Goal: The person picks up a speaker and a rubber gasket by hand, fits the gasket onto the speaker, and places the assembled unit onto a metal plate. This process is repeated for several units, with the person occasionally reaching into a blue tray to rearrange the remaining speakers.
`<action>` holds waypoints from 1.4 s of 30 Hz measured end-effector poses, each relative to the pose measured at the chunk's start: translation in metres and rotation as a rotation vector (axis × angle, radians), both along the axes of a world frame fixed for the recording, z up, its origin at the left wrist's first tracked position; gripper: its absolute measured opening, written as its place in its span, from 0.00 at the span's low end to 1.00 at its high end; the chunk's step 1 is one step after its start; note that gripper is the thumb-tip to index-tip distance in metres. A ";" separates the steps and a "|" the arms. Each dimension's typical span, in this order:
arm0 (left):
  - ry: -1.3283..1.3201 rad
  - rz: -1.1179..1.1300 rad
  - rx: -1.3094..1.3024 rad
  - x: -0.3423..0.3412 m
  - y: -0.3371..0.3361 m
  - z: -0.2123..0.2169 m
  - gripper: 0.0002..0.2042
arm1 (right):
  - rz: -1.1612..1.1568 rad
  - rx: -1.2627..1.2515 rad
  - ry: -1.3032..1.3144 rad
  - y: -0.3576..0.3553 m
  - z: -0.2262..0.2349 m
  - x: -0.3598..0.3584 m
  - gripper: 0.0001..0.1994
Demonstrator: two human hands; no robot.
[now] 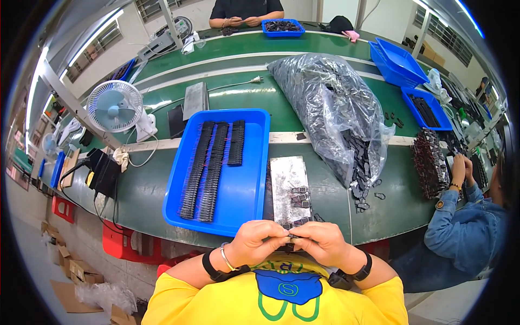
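Your left hand (259,236) and right hand (319,240) meet fingertip to fingertip right in front of your chest, just off the near edge of the tabletop (141,189). Both are pinched narrow on the same small dark part (290,238). It sits between the two sets of fingertips, mostly hidden, so its long axis can't be read. A bit of it hangs below the fingers.

Key relation: the supply lies straight ahead of the hands. A few more dark parts (299,196) lie on the grey sheet (287,179), directly beyond your knuckles. Neither hand is clearly nearer; the sheet is centred between them, if anything a shade toward the right one.

The blue tray (252,179) is ahead and to your left, touching or just beside the sheet, so it's the left hand's side. Its three rows of stacked dark parts (214,162) run with their long axis away from you, slightly tilted.

The big clear bag of parts (330,103) is ahead and to the right, well apart from the hands, with loose pieces (363,200) spilled at its mouth. That's the right hand's side.

A co-worker's hands (463,168) are at the far right, well apart from yours.
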State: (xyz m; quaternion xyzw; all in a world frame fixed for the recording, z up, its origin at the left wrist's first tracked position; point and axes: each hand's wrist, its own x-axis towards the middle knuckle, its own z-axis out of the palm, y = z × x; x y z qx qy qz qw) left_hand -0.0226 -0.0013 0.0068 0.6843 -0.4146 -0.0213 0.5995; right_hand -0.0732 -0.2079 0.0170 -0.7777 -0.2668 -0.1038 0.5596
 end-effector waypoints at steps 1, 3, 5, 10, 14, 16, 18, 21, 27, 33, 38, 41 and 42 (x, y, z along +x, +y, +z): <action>-0.008 -0.004 -0.006 0.001 0.000 0.002 0.07 | -0.016 0.012 0.010 0.001 -0.001 -0.002 0.11; -0.033 -0.027 0.058 0.001 0.000 0.008 0.07 | -0.049 0.018 0.010 0.002 -0.003 -0.004 0.10; -0.058 -0.088 0.082 0.005 -0.002 0.015 0.07 | -0.075 -0.011 -0.113 0.003 -0.006 -0.005 0.10; -0.280 -0.010 0.336 0.003 0.008 0.033 0.10 | -0.079 -0.037 -0.339 0.012 -0.019 -0.001 0.10; -0.386 0.034 0.408 0.003 0.008 0.051 0.09 | -0.148 -0.085 -0.370 0.018 -0.015 -0.004 0.09; -0.415 -0.008 0.417 0.006 0.005 0.053 0.09 | -0.156 -0.154 -0.369 0.018 -0.017 -0.007 0.07; -0.464 -0.031 0.439 0.009 0.003 0.054 0.08 | -0.174 -0.109 -0.388 0.017 -0.017 -0.007 0.08; -0.361 -0.024 0.442 0.005 0.008 0.055 0.09 | -0.166 -0.010 -0.425 0.016 -0.016 -0.007 0.10; -0.160 -0.068 0.444 0.012 0.028 0.054 0.07 | -0.049 0.067 -0.301 0.013 -0.008 -0.017 0.16; 0.042 0.159 0.523 0.091 0.050 0.042 0.05 | -0.475 -0.322 -0.278 -0.052 -0.031 -0.040 0.08; -0.023 0.386 0.731 0.140 0.076 0.036 0.08 | -0.660 -0.145 0.049 -0.095 -0.083 -0.065 0.08; -0.124 0.398 0.850 0.159 0.078 0.020 0.08 | -0.723 -0.225 -0.086 -0.094 -0.094 -0.062 0.08; -0.157 0.362 0.877 0.164 0.078 0.013 0.07 | -0.724 -0.224 -0.083 -0.092 -0.095 -0.061 0.08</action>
